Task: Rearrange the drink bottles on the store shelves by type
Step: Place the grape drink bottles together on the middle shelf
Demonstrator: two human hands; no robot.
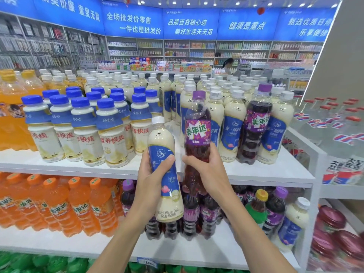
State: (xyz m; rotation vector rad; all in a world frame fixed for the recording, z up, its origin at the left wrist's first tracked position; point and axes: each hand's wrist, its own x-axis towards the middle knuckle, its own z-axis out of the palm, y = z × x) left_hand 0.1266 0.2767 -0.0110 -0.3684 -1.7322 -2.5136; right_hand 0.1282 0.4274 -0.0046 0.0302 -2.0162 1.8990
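A person's left hand (149, 180) has its fingers clamped round a milk tea bottle (160, 138) labelled "Milk Tea Drink". The right hand (208, 170) has its fingers wrapped round a purple 美年达 grape soda (198, 131). Both are held side by side in front of the upper shelf (256, 172). With neither hand free, slotting a bottle into the tightly packed rows could topple neighbours, and the smooth plastic could slip. On the shelf below, a lone milk tea (295, 213) sits beside purple sodas. Behind, a second purple soda (257, 123) stands among milk teas, and blue-capped bottles (110, 131) read 娃哈哈 and 营养快线. Far overhead, a blue banner (246, 25) reads 健康是重点.
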